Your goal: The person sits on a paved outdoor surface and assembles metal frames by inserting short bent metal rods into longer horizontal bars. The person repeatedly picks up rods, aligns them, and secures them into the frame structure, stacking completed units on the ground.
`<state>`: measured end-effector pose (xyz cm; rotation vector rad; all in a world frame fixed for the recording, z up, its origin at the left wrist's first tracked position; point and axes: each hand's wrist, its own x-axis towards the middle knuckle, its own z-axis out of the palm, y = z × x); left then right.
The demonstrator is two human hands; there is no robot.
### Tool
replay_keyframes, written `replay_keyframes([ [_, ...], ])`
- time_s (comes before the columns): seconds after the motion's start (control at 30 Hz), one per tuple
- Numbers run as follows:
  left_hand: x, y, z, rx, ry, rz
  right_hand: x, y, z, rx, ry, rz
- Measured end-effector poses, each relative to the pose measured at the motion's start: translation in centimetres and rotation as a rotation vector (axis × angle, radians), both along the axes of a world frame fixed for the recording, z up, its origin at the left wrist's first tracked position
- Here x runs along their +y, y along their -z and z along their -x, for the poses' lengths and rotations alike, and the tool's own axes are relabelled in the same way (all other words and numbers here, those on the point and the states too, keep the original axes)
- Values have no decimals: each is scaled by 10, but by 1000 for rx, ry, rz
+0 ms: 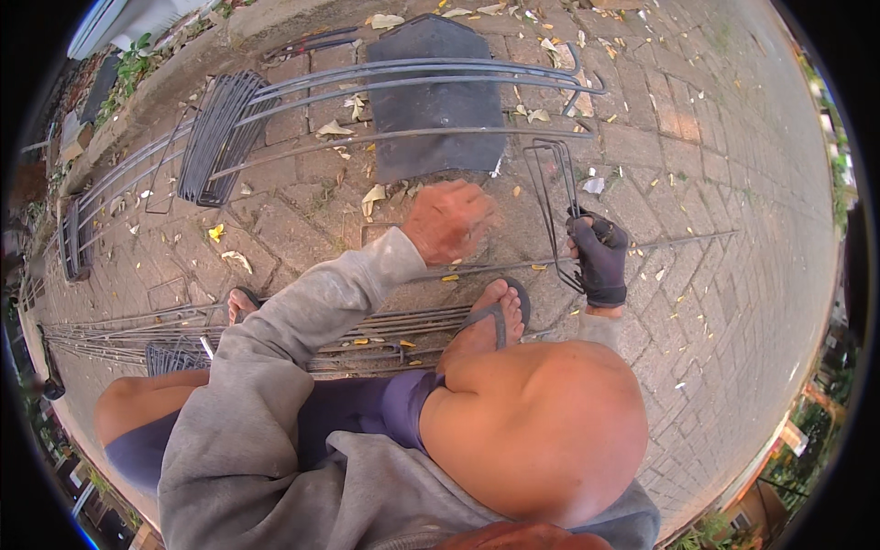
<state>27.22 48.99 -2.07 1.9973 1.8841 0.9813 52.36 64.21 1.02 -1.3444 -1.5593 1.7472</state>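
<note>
My right hand (pixel 601 255), in a dark glove, is closed around a few rectangular steel wire stirrups (pixel 539 197) held upright and slightly tilted. My bare left hand (pixel 451 223) hovers over the bricks to the left of them, apart from the stirrups. Its fingers look curled but are smeared by motion, so I cannot tell whether anything is in them. Beyond it, long steel bars (pixel 321 142) run left to right, passing over a dark flat sheet (pixel 438 154). A dense bundle of stirrups (pixel 218 137) hangs on these bars at the left.
A single thin rod (pixel 674 243) lies across the brick paving beside my right hand. Many more rods (pixel 376 330) lie by my sandalled feet, with another stack of stirrups (pixel 179 356) at the left. A kerb (pixel 174 78) edges the far left. Dry leaves are scattered around.
</note>
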Motion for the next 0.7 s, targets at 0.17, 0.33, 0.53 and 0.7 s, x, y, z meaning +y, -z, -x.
replay_keyframes([
  [0.17, -44, 45, -17, 377, 101, 458, -5, -7, 5, -119, -147, -101],
  [0.33, -46, 75, 10, 304, 71, 288, -12, 3, 20, -123, -129, -65],
  [0.53, -16, 32, 13, 44, 65, 453, -10, 1, 22, -117, -114, -83],
  [0.7, 7, -4, 6, -367, -9, 298, -7, 4, 10, -91, -11, -40],
])
